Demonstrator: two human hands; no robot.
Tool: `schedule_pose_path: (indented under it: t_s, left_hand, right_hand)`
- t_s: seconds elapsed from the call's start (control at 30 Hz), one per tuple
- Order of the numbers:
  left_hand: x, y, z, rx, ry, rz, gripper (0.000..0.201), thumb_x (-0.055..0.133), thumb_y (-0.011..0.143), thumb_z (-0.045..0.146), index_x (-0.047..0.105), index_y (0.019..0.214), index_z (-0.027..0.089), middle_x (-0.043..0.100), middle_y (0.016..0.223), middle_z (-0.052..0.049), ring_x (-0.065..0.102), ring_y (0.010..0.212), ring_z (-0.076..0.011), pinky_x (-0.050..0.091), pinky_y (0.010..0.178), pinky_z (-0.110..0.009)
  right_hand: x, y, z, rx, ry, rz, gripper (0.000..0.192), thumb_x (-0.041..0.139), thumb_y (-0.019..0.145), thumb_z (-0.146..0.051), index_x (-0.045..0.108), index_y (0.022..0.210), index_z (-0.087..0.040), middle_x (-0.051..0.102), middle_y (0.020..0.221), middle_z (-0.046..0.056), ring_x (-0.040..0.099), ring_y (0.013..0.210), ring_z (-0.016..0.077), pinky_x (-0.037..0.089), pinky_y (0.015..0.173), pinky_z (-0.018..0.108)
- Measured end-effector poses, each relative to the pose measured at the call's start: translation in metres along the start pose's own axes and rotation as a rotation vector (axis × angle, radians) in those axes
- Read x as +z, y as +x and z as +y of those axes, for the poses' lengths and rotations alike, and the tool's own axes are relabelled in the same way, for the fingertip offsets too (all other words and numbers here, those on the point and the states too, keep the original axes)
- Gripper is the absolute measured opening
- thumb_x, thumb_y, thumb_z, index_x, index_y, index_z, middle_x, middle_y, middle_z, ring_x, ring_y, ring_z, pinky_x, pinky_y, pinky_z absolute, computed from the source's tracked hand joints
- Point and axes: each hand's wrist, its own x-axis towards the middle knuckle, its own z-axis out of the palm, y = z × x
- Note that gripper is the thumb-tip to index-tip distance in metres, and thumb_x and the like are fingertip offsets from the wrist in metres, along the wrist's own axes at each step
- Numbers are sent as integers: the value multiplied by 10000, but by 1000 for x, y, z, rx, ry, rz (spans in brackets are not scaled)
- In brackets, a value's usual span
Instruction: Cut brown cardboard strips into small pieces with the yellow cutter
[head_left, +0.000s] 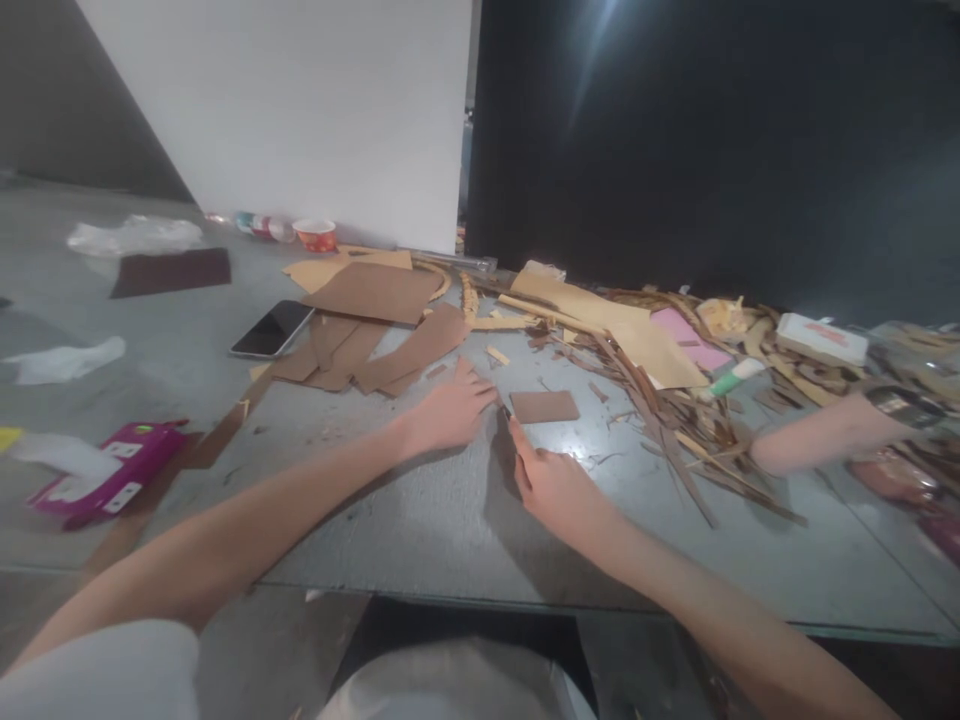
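A white sleeve (105,668) is seen closest; a phone (272,330) is laid beside brown sheets (364,345). The left hand (454,408) is rested on the grey tabletop (375,545) — its grip cannot be told — and a slim dark tool (508,412) is pinched in the right hand (553,482), just beside a small brown piece (546,406) laid flat.

The rectangle (545,406) is brown, the tabletop (405,540) grey.

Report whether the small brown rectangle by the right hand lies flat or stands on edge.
Flat: the brown rectangle shows its broad face, resting on the grey table just beyond the right hand.
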Motion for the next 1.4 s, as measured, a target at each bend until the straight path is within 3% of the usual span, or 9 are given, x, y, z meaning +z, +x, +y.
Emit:
schedule_pose_path:
  t_s: [0.2, 0.37, 0.63, 0.8, 0.9, 1.0, 1.17, 1.27, 1.4]
  left_hand:
    - [1, -1, -4, 30, 4, 32, 435, 518, 1007, 163, 712, 1392, 219, 710, 1464, -104, 623, 1404, -294, 487, 1171, -454]
    - [1, 3, -11, 27, 6, 45, 335, 511, 1069, 191, 739, 1314, 212, 742, 1412, -91, 694, 1290, -255, 559, 1021, -382]
    - [-7, 4, -11, 219, 174, -13, 266, 576, 1043, 106, 775, 1188, 208, 791, 1117, -105, 705, 1154, -256, 544, 976, -372]
    - [-2, 3, -1, 152, 224, 26, 268, 568, 954, -6, 745, 1071, 157, 773, 1018, -137, 720, 1101, -291, 546, 998, -408]
    - [4, 1, 7, -5, -49, 148, 234, 504, 1039, 85, 709, 969, 175, 751, 933, -88, 720, 918, -232, 548, 839, -337]
    - [9, -1, 18, -189, -390, 283, 301, 473, 1107, 265, 669, 888, 201, 684, 779, -5, 635, 720, -166, 472, 685, -278]
    - [5, -5, 35, -228, -661, 296, 366, 504, 1076, 371, 624, 779, 194, 602, 688, 26, 548, 666, -139, 379, 624, -261]
    - [2, -6, 40, -227, -711, 262, 372, 505, 1066, 383, 627, 772, 190, 601, 686, 26, 541, 674, -139, 372, 633, -261]
    - [4, -6, 41, -265, -759, 267, 366, 511, 1054, 397, 633, 777, 190, 612, 681, 20, 550, 673, -141, 397, 654, -261]
  right_hand:
    - [8, -21, 7, -2, 75, 69, 673, 408, 1109, -236, 301, 1767, -147, 814, 857, 117, 784, 753, 269, 513, 699, 320]
    - [-1, -28, 40, 4, 321, 216, 585, 392, 1136, -313, 458, 1713, -239, 809, 843, 67, 725, 672, 220, 413, 626, 286]
    - [-29, 44, 84, 96, 245, 318, 568, 325, 1171, -354, 468, 1699, -202, 799, 886, 91, 693, 703, 222, 406, 659, 296]
    - [-5, 78, 93, 155, 42, 288, 564, 346, 1172, -323, 422, 1718, -203, 789, 1088, 151, 737, 915, 259, 487, 842, 340]
    - [13, 81, 94, 172, -16, 443, 504, 458, 1139, -346, 586, 1613, -230, 709, 1311, 223, 686, 1163, 356, 485, 1002, 467]
    - [19, 78, 89, 60, 245, 594, 418, 469, 1136, -407, 746, 1383, -215, 686, 1373, 210, 641, 1266, 369, 472, 1068, 510]
    - [13, 67, 64, -206, 1011, 452, 403, 515, 1109, -541, 771, 1062, -232, 789, 1032, 61, 726, 958, 234, 560, 876, 341]
    - [14, 64, 51, -198, 1115, 478, 297, 671, 1015, -511, 768, 982, -233, 785, 934, 24, 710, 882, 213, 550, 819, 311]
    - [19, 64, 47, -149, 1128, 514, 283, 697, 976, -474, 735, 849, -224, 754, 812, 10, 685, 785, 194, 529, 754, 297]
